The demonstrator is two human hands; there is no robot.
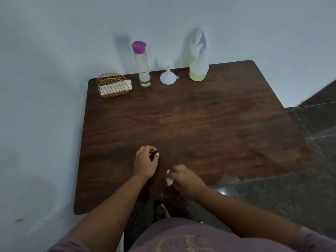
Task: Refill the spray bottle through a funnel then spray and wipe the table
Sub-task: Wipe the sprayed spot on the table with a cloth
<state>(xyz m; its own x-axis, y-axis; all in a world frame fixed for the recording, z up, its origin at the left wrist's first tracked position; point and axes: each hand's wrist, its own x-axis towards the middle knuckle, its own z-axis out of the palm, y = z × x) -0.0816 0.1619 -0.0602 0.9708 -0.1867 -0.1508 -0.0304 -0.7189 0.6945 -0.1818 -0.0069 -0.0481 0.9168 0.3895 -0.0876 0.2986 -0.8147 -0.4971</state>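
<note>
At the table's far edge, spray bottle (198, 70): upright by the wall, right of the funnel, a low pool of pale yellow liquid in its base, white trigger head on top
Funnel (168, 77): white, standing mouth-down with its spout up, between the spray bottle and the refill bottle, apart from both
Refill bottle (142, 65): tall and clear with a purple cap, upright left of the funnel, a little yellowish liquid at the bottom
Table (200, 128): dark wood, set into a corner of pale walls
Right hand (183, 176): near the table's front edge, blurred, fingers curled round a small white wad of tissue (169, 178) pressed to the wood
Left hand (146, 160): just left of the right hand, over the table, fingers loosely curled with the thumb near the fingertips, holding nothing
Napkin holder (113, 85): gold wire, at the table's far left corner, white napkins inside
Floor (291, 193): dark stone tiles right of the table
</note>
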